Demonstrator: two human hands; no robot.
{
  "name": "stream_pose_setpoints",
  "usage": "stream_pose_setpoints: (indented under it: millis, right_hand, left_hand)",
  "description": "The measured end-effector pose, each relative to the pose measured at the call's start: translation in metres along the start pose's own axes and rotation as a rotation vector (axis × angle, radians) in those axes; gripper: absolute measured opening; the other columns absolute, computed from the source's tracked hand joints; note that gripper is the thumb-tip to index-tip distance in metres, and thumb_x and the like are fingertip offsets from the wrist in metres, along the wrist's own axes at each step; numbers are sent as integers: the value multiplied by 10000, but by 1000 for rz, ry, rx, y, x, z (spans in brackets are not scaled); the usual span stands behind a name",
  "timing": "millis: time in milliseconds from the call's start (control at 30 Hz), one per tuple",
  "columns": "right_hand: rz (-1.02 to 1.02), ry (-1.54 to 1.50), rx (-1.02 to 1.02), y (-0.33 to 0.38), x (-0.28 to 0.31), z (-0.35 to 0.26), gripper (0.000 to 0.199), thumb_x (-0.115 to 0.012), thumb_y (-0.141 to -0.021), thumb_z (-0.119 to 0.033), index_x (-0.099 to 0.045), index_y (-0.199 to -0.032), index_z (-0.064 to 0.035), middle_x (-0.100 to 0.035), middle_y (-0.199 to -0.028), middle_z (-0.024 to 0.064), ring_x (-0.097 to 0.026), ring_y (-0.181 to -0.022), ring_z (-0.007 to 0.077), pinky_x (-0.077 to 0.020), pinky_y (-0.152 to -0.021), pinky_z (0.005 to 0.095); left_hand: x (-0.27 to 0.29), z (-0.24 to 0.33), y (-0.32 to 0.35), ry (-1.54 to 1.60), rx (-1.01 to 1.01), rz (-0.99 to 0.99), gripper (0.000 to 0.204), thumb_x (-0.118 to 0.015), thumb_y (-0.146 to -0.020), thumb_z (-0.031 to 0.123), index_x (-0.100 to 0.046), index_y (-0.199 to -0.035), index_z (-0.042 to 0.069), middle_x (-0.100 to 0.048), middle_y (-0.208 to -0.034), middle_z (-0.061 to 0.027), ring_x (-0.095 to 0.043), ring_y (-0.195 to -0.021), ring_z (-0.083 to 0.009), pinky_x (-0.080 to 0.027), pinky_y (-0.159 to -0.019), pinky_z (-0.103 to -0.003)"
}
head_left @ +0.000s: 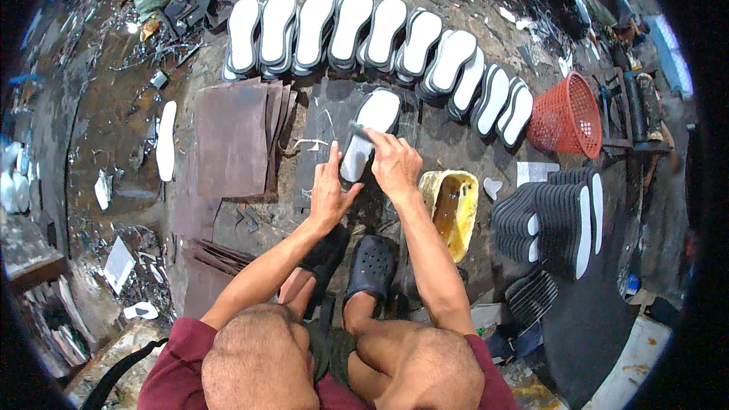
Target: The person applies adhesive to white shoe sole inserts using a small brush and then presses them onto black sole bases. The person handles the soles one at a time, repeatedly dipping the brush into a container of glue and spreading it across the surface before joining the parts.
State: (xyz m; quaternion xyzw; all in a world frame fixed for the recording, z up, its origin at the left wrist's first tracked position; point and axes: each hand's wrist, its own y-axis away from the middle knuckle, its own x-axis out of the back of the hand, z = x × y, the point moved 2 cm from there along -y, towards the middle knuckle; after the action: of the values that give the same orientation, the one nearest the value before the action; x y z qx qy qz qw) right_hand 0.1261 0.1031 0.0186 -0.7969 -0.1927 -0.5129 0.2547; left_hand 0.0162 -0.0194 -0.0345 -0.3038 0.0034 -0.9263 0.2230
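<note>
A white-topped shoe sole with a dark rim lies on a dark board in front of me. My right hand is closed on a small dark flat piece, held against the middle of the sole. Its exact kind is partly hidden by the fingers. My left hand rests at the sole's near left side, fingers stretched and thumb apart, holding nothing. Just right of my right forearm stands a yellow tub with brownish, glue-like liquid in it.
Stacks of white-topped soles curve across the far side. Brown sheets lie at left. A red basket leans at right, beyond stacked dark soles. My clogs are close below the board. Scraps litter the floor.
</note>
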Motion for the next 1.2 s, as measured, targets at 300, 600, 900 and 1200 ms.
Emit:
stream_pose_setpoints:
  millis: [300, 600, 900, 1200]
  right_hand:
    - [-42, 61, 178, 90, -5, -35, 494, -623, -816, -67, -711, -1248, -290, -700, -1138, 29, -648, -922, 246, -545, -729, 407]
    - [373, -449, -178, 77, 143, -26, 411, -678, -805, 55, -717, -1204, -36, -742, -1147, 129, -706, -1023, 315, -537, -901, 384]
    - [719, -535, -527, 124, 180, 44, 273, -674, -941, -25, -672, -1201, 59, -730, -1080, 136, -683, -975, 211, -521, -891, 340]
    - [778, -642, -556, 129, 195, 49, 251, -655, -968, -18, -637, -1209, 47, -691, -1128, 81, -624, -999, 150, -484, -893, 296]
  left_hand:
    - [48, -43, 23, 164, 156, 445, 505, -599, -895, -90, -570, -1384, 33, -635, -1213, -136, -641, -1030, -232, -526, -909, -354]
    - [24, 3, -26, -285, 3, -79, 1198, -880, -709, 238, -128, -1587, -75, -606, -1278, -257, -532, -1137, -419, -428, -1040, -467]
    - [-36, 93, -107, 128, -202, -35, 1314, -916, -651, 197, -50, -1621, 14, -673, -1217, -247, -643, -1087, -373, -504, -976, -443]
    - [-200, 144, -223, -182, -201, -189, 1175, -832, -717, 256, -101, -1564, -105, -696, -1013, -264, -607, -1032, -458, -495, -970, -478]
